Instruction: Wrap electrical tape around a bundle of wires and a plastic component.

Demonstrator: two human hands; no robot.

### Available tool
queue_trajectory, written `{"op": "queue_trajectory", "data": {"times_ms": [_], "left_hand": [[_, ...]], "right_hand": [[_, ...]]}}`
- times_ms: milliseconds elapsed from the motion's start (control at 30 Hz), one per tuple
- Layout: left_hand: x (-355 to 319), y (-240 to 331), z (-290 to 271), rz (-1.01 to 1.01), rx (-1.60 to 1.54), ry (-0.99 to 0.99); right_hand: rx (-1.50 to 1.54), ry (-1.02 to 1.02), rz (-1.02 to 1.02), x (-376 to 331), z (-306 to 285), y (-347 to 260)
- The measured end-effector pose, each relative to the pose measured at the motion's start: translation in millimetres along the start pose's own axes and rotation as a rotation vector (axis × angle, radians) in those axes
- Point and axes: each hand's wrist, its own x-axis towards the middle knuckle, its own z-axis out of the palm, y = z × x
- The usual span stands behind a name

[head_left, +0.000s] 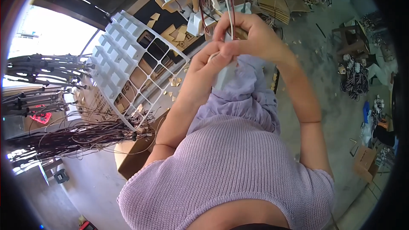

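My left hand (203, 69) and my right hand (251, 36) meet in front of my lap, fingers closed and thumbs nearly touching. A pale plastic housing (225, 76) shows below the left fingers, which grip it. White and dark red wires (231, 6) run down from above into the closed fingers of my right hand. The exact point where wires and housing join is hidden by the fingers. Just beyond the hands hang several white plastic housings (177, 1) with wires coming out of them.
A white compartmented plastic tray (135, 74) leans at the left, part of its grid see-through. Bundles of dark cables (81, 138) stick out at far left. A cardboard box (138, 155) stands by my left elbow. Small tan pieces (174, 81) lie scattered. More wire heaps (355, 79) lie at right.
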Motion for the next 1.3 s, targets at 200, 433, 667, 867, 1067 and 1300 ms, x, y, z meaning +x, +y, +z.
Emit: {"op": "queue_trajectory", "data": {"times_ms": [200,433,667,867,1067,1300], "left_hand": [[30.3,-11.0,-18.2,0.438,0.681,0.326],[21.5,-5.9,-14.9,-0.101,-0.101,-0.053],[12.9,16.7,-33.0,0.554,0.994,0.174],[6.7,23.0,-19.9,0.78,1.239,0.049],[12.3,18.3,-4.3,1.069,1.321,-0.031],[15.0,18.8,-18.3,0.683,1.442,0.167]], "right_hand": [[-0.011,0.231,0.167,-24.0,8.5,-11.8],[-0.298,0.478,-0.124,9.4,28.5,-6.2],[-0.785,0.142,-0.272,-4.0,13.6,-14.7],[-0.261,0.051,0.136,-34.9,0.3,-23.9],[0.259,-0.046,0.306,-71.7,-22.2,-27.8],[0.666,0.629,-0.533,-99.5,-92.9,-93.7]]}}
